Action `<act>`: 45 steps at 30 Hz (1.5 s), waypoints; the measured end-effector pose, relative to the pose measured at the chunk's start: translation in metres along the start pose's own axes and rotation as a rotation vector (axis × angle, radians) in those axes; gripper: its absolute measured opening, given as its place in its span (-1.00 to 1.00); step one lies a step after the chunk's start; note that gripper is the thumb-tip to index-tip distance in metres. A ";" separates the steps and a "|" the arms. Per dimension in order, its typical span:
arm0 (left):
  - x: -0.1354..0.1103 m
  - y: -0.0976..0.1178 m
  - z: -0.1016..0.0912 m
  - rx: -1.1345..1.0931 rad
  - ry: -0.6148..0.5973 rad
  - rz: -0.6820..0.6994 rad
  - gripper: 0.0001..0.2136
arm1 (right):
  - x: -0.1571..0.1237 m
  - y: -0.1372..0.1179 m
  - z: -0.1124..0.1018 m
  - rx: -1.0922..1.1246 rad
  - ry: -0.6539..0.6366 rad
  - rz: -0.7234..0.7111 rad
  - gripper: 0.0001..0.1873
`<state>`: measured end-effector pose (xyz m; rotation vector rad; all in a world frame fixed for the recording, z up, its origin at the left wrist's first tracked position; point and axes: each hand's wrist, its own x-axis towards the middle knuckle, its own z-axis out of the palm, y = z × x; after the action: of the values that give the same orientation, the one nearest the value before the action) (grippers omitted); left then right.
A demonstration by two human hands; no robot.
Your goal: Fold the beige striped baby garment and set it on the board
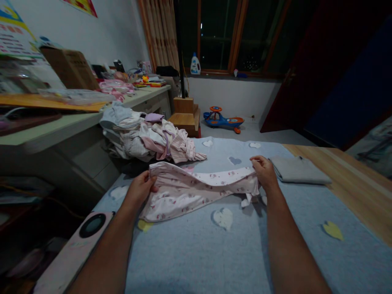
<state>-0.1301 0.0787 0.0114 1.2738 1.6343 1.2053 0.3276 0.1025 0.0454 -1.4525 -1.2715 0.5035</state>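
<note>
bare forearms (104, 257) stretch over a blue heart-print bedsheet (196, 255); the left hand (139, 190) and right hand (265, 172) each grip an edge of a pink printed garment (196, 194) lying on the sheet, just below a heap of clothes (143, 139).

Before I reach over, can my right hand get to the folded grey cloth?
Probably yes. Your right hand is just beside the folded grey cloth, with nothing between them but the blue blanket. It is pinching the pink garment, though, so it would likely have to let go first.
</note>
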 end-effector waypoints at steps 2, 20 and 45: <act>-0.001 0.005 0.004 -0.130 0.070 0.047 -0.64 | 0.000 -0.003 -0.003 -0.042 -0.010 -0.029 -0.70; 0.002 0.003 -0.017 -0.457 -0.091 -0.127 -0.67 | 0.000 0.009 -0.015 -0.503 -0.818 0.199 -0.58; -0.010 0.013 -0.031 -0.255 -0.254 -0.305 -0.38 | -0.025 -0.057 0.000 -0.177 -1.044 0.273 -0.63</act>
<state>-0.1524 0.0626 0.0329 0.9358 1.3803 0.9831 0.2948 0.0712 0.0882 -1.5573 -1.9444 1.4917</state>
